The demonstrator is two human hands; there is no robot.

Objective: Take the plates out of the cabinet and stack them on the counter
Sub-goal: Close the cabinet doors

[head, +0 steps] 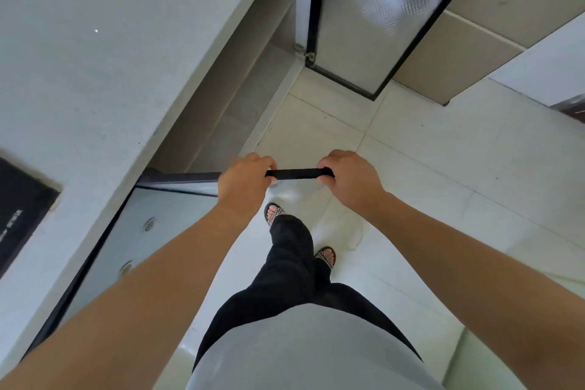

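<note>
Both my hands grip the black top edge of the near cabinet door (pixel 297 173), which stands swung out from the lower cabinet. My left hand (pixel 243 180) curls over the edge on the left, and my right hand (pixel 348 177) curls over its outer end. The door's frosted glass panel (pixel 126 231) hangs below my left forearm. The cabinet opening (pixel 240 95) under the white counter (pixel 95 57) looks dim grey inside, and no plates show in it from this angle.
A second black-framed frosted door (pixel 380 9) stands open at the far side of the cabinet. A black cooktop (pixel 19 209) is set into the counter at the left. My feet in sandals stand on the pale tiled floor (pixel 443 168).
</note>
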